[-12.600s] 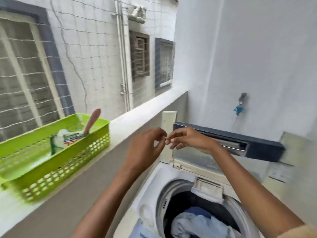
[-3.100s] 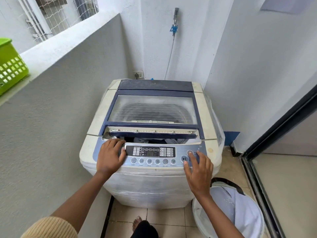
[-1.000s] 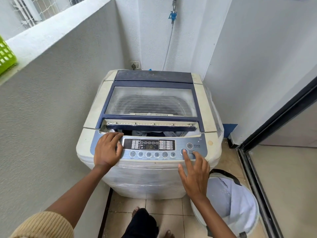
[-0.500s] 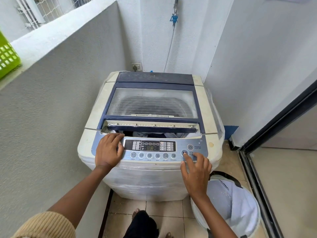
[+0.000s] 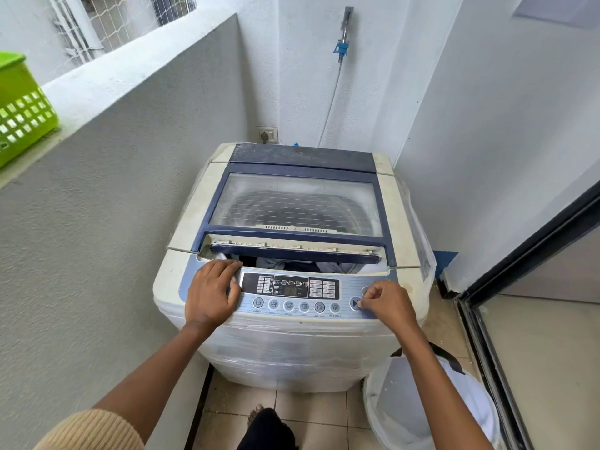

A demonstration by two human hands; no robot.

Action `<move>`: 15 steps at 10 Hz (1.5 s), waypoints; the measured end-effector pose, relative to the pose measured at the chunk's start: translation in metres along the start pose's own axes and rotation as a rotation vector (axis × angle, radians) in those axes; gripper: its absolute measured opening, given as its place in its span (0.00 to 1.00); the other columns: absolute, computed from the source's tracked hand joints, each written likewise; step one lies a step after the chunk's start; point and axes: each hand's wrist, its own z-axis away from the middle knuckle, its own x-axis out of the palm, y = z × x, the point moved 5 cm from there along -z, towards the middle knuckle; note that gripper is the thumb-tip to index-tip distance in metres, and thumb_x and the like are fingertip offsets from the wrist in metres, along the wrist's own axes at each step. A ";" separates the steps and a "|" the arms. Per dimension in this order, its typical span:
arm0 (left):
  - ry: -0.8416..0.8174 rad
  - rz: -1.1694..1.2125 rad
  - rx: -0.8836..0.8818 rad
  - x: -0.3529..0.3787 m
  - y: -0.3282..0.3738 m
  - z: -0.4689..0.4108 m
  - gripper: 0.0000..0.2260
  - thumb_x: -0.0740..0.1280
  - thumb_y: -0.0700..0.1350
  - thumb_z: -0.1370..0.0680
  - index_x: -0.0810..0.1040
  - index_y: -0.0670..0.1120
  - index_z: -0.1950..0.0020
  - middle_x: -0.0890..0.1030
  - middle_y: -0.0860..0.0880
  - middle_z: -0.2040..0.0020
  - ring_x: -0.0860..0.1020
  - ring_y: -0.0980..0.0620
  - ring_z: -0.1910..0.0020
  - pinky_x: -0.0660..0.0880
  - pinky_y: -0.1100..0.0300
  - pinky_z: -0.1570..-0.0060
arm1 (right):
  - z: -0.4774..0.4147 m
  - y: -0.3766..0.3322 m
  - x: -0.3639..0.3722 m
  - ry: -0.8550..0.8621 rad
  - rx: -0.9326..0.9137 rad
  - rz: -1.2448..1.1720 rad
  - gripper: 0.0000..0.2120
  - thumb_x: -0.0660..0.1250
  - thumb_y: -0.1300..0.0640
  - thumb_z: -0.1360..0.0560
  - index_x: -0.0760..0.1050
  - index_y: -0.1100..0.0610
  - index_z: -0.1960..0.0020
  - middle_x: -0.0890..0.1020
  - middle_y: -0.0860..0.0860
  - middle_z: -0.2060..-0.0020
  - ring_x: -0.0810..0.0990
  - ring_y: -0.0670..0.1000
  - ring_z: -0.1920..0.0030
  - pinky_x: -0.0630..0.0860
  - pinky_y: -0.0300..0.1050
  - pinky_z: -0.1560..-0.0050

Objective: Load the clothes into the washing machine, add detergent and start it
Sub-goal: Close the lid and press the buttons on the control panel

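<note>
Our left hand lies relaxed and flat on the left end of the control panel of the washing machine. Our right hand holds nothing, fingers curled in, one tip at the start button on the panel's right end. The clothes, soft and limp, show just behind the panel, in the gap under the lid. We judge the button small and stiff: it wants one firm fingertip, square on its centre, not a grip.
</note>
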 end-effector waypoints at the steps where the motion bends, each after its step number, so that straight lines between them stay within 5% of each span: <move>1: 0.001 0.004 0.008 0.000 0.000 0.000 0.20 0.53 0.48 0.26 0.79 0.43 0.44 0.82 0.46 0.48 0.78 0.46 0.49 0.73 0.52 0.48 | -0.001 -0.001 0.001 -0.034 0.048 -0.019 0.13 0.75 0.62 0.35 0.73 0.54 0.74 0.79 0.48 0.71 0.78 0.51 0.64 0.73 0.44 0.59; 10: 0.012 -0.013 0.006 -0.001 0.001 0.000 0.19 0.54 0.48 0.27 0.80 0.43 0.45 0.82 0.46 0.49 0.78 0.47 0.50 0.74 0.54 0.49 | -0.007 -0.002 -0.001 -0.103 0.070 -0.054 0.17 0.77 0.61 0.38 0.69 0.55 0.74 0.76 0.48 0.73 0.73 0.50 0.68 0.67 0.43 0.61; 15: 0.013 -0.016 -0.009 0.000 0.002 0.000 0.20 0.53 0.48 0.26 0.79 0.43 0.44 0.82 0.46 0.49 0.78 0.47 0.50 0.74 0.54 0.49 | -0.007 -0.004 0.001 -0.097 0.084 -0.014 0.18 0.77 0.61 0.38 0.67 0.56 0.73 0.81 0.54 0.64 0.77 0.54 0.62 0.67 0.43 0.62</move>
